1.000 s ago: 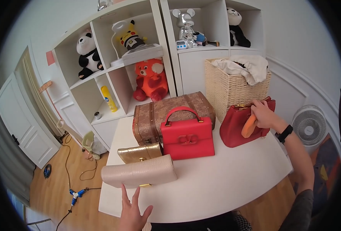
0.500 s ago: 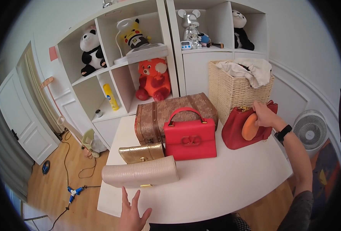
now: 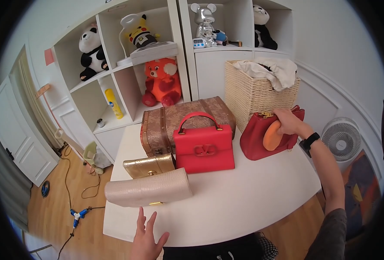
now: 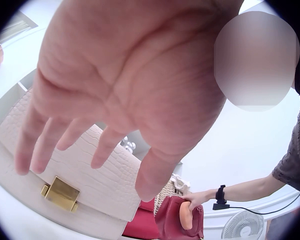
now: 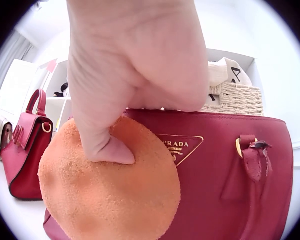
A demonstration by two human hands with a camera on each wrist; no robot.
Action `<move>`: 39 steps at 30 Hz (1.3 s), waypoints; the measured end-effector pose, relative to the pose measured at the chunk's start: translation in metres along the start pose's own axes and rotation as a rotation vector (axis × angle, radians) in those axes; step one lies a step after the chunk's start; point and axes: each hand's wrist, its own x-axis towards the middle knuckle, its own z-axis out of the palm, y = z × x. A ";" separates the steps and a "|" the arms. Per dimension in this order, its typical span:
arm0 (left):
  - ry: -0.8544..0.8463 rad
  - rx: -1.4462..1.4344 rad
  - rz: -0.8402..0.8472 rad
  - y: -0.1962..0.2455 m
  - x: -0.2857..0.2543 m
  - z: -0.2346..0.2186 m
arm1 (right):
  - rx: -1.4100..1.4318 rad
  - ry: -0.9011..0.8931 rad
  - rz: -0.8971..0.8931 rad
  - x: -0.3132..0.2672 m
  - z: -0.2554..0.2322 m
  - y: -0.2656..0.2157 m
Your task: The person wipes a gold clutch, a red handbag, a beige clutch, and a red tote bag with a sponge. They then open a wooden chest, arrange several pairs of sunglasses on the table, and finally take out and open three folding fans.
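My right hand (image 3: 287, 122) is at the top edge of a dark red handbag (image 3: 253, 142) at the table's right side. It holds a round orange sponge pad (image 5: 110, 195) against the bag's front, thumb pressed on the pad's face; the other fingers are hidden in the right wrist view. Beside the pad, a triangular gold-edged logo and a handle with a torn end (image 5: 260, 145) show. My left hand (image 3: 146, 242), fingers spread, hovers before a cream crocodile-patterned clutch (image 3: 146, 190) with a gold clasp (image 4: 62, 194), holding nothing.
A bright red handbag (image 3: 205, 149), a gold clutch (image 3: 145, 165) and a brown patterned trunk (image 3: 192, 119) share the white table (image 3: 226, 208). Behind stand a wicker basket (image 3: 261, 97) with cloth and shelves of plush toys. A white fan (image 3: 341, 138) stands right.
The orange pad has turned to show more of its face, and my right hand stays at the dark red bag's top. My left hand keeps its spread pose. The head view has shifted slightly.
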 end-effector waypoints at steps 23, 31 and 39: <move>-0.200 -0.208 0.533 0.110 -0.013 0.031 | 0.054 0.431 -0.424 -0.192 0.018 -0.111; 0.072 -0.060 0.655 0.156 0.019 0.094 | 0.014 0.430 -0.541 -0.223 0.050 -0.130; 0.119 0.178 0.638 0.159 0.031 0.102 | -0.049 0.237 -0.544 -0.243 0.072 -0.159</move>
